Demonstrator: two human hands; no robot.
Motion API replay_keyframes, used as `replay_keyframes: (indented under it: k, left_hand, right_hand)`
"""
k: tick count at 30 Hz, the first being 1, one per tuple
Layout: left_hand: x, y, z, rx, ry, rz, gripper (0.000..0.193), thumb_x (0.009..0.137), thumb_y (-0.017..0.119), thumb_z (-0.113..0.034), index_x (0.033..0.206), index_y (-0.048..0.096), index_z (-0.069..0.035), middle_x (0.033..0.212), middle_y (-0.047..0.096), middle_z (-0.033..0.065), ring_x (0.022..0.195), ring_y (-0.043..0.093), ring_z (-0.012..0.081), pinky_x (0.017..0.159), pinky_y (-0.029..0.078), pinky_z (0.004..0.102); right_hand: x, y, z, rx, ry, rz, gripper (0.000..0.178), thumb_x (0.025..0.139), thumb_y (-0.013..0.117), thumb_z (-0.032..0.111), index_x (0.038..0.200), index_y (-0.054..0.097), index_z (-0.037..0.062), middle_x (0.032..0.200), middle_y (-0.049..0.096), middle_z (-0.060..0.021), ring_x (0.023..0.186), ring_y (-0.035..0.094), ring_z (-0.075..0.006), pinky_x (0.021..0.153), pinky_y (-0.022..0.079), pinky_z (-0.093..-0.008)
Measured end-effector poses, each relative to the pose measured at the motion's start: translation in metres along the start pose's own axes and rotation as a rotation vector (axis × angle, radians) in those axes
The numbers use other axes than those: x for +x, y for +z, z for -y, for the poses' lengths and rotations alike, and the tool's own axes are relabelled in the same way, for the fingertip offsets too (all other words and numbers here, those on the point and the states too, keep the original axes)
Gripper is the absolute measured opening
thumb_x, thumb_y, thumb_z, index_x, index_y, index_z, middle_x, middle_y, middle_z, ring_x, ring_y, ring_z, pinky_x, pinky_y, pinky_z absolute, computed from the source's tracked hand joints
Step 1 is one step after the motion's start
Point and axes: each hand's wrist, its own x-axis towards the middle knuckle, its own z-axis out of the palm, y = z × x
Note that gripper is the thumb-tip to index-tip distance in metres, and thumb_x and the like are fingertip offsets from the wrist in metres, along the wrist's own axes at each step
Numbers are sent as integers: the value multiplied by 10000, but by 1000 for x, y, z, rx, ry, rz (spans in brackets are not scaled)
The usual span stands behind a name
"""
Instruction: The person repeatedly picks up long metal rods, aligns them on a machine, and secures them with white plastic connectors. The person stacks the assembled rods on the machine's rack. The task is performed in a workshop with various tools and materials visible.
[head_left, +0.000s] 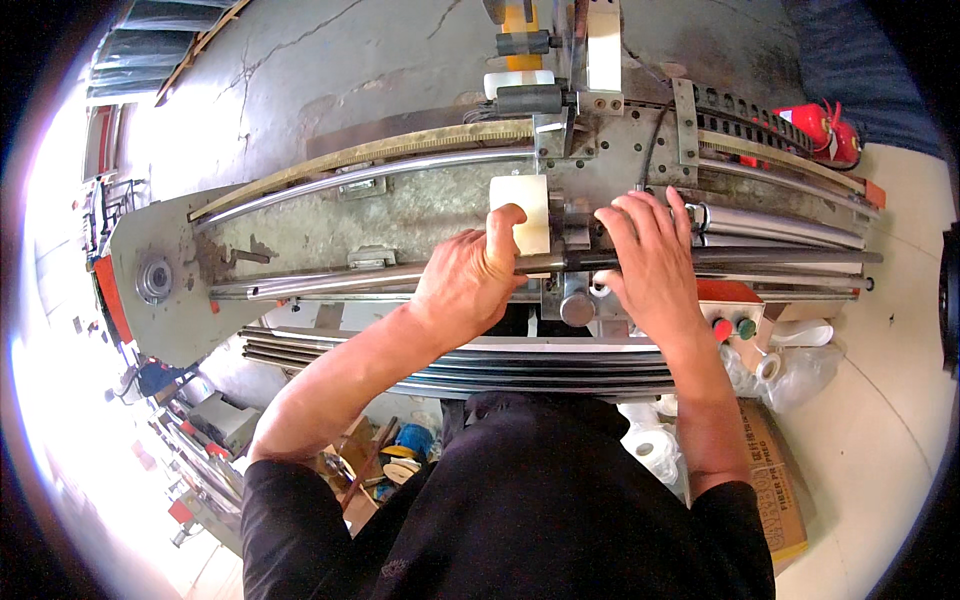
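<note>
We are looking down past a black shirt at our two bare hands, which are working over a long machine with metal rails. A long grey rod (760,257) is lying crosswise in front of us, passing beneath both hands. Our left hand (468,272) is clamping its fingers around the rod, while one bent digit is resting against a cream block (530,232) just beyond. Our right hand (650,245) is arching over the rod farther along, its fingers spreading apart; we cannot tell how firmly they are touching it. Beyond the hands, a grey carriage plate (632,143) with holes is sitting across the rails. Nearer to us, a bundle of dark rods (540,372) is lying alongside the machine. To the right, a red button (721,329) and a green button (746,328) are standing side by side, and red fire extinguishers (808,125) are standing farther off.
</note>
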Motion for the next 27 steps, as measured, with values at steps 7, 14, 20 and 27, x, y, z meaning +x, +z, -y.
replay_keyframes:
  k: [7,14,20,27]
  left_hand:
    - [-2,26,12,111,132,-225,460,777,693,6,1160,439,-6,894,646,129,848,636,347,774,452,444]
    - [6,29,20,248,215,-315,419,791,692,-35,1145,469,-38,895,580,92,787,573,287,726,418,417]
    - [14,3,6,277,-139,-67,569,769,805,-153,1229,485,-48,910,629,104,845,661,358,739,500,476]
    - [2,-52,76,-163,-406,627,470,993,619,-482,1008,688,-17,871,708,195,818,676,409,774,534,479]
  right_hand:
    - [16,10,29,277,-18,124,465,951,656,456,1080,675,9,1082,689,-168,1096,641,-349,1108,400,-489]
    - [40,19,36,224,12,361,355,958,651,372,911,721,27,902,723,-159,976,676,-331,993,450,-456]
    - [39,27,32,249,-4,327,401,914,698,406,921,717,6,934,734,-186,991,696,-350,1059,414,-489]
    - [24,57,42,177,-18,-24,342,848,798,329,927,608,55,899,642,-110,976,629,-312,1128,356,-527]
